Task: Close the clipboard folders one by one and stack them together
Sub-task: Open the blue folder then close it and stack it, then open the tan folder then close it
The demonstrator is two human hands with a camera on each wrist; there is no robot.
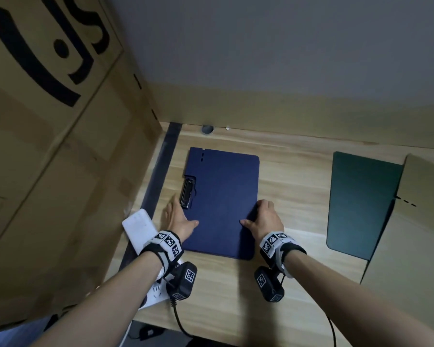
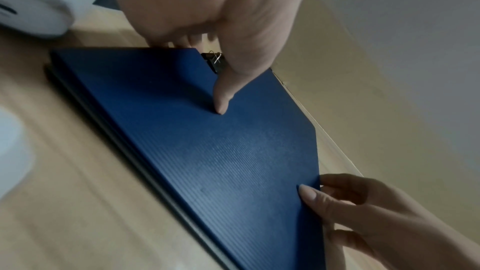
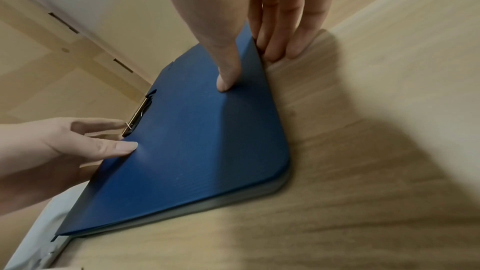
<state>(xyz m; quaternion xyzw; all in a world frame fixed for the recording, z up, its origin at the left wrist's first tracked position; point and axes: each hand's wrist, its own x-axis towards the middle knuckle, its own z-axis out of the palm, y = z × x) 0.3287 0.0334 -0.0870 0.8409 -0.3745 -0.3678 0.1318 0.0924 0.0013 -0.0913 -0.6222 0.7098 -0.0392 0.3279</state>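
Note:
A closed dark blue clipboard folder [image 1: 223, 201] lies flat on the wooden table [image 1: 291, 186], its metal clip [image 1: 187, 194] at the left edge. In the wrist views further folder edges [image 3: 233, 202] show under it. My left hand [image 1: 179, 214] grips the left edge just below the clip, thumb [image 2: 221, 106] on the cover and fingers behind the edge. My right hand [image 1: 258, 216] holds the right edge, with its thumb [image 3: 226, 83] pressed on the cover and its fingers [image 3: 280, 34] down the side. A dark green folder [image 1: 361, 204] lies apart at the right.
A tall cardboard box [image 1: 48, 146] walls off the left side. A white power strip [image 1: 140, 229] sits by my left wrist. A tan board [image 1: 416, 234] with black dashes overlaps the green folder's right side. A cable hole [image 1: 207, 129] is at the table's back edge.

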